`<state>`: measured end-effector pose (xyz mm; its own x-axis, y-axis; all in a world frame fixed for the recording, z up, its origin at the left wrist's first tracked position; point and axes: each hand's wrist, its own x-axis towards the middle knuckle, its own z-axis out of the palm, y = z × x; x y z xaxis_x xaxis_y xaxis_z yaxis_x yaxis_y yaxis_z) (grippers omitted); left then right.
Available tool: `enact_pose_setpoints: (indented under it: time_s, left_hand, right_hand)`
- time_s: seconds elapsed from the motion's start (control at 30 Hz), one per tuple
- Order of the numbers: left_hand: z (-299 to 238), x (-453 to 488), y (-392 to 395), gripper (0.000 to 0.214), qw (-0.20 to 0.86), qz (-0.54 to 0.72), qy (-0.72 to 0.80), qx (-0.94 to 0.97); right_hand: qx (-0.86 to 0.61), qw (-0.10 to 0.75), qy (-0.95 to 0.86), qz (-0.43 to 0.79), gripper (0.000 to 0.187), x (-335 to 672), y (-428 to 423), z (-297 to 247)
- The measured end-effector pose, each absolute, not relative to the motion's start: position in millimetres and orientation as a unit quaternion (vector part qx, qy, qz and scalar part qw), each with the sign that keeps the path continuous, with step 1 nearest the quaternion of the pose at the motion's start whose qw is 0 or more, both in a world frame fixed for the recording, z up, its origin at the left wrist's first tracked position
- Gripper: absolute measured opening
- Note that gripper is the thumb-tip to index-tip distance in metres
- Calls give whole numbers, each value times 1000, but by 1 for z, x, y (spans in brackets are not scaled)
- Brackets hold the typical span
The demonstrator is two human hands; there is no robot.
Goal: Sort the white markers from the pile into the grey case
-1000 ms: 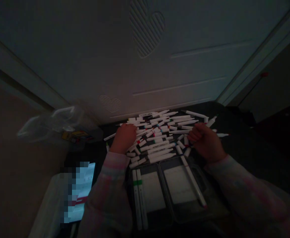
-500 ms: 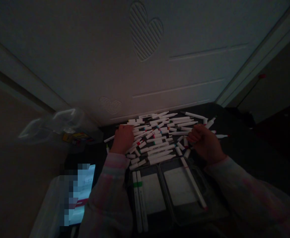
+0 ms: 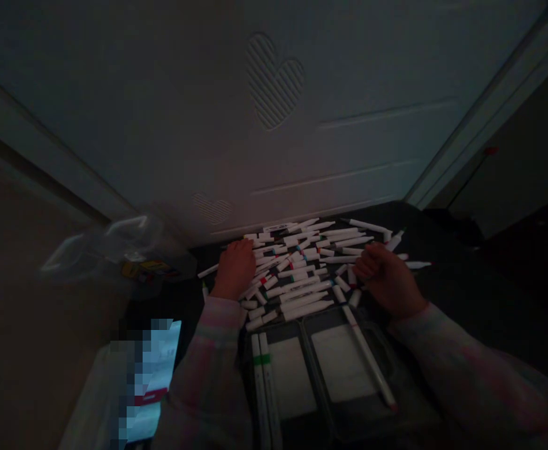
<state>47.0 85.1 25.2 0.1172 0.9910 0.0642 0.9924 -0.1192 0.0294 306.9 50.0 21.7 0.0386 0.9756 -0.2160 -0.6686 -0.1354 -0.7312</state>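
Many white markers (image 3: pixel 302 289), some colour-banded, lie jumbled by left hand (image 3: pixel 234 270) and right hand (image 3: pixel 391 280), whose grips I cannot tell.

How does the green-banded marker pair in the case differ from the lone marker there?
The green-banded markers lie in the left half of the case; the lone marker, across its right. The pair lies along the left edge; the lone marker slants. The pair shows green bands; the lone marker, a reddish near end. All have white barrels.
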Motion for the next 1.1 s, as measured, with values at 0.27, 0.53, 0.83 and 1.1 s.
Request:
enact_pose_setpoints:
  time_s: [0.27,0.53,0.83,1.1]
  left_hand:
    - [34,49,81,32,-8,-46,-671,-740]
    - [58,38,77,37,-36,-86,-659,-746]
    - [74,35,68,38,-39,-157,-628,-761]
    - [76,36,67,39,-44,-164,-625,-762]
  right_hand:
    - [-365,625,-190,664,36,306,51,21]
    - [-353,623,-195,670,37,306,50,21]
    - [-358,592,-232,684,33,304,49,20]
    - [-374,530,-310,695,15,299,44,16]
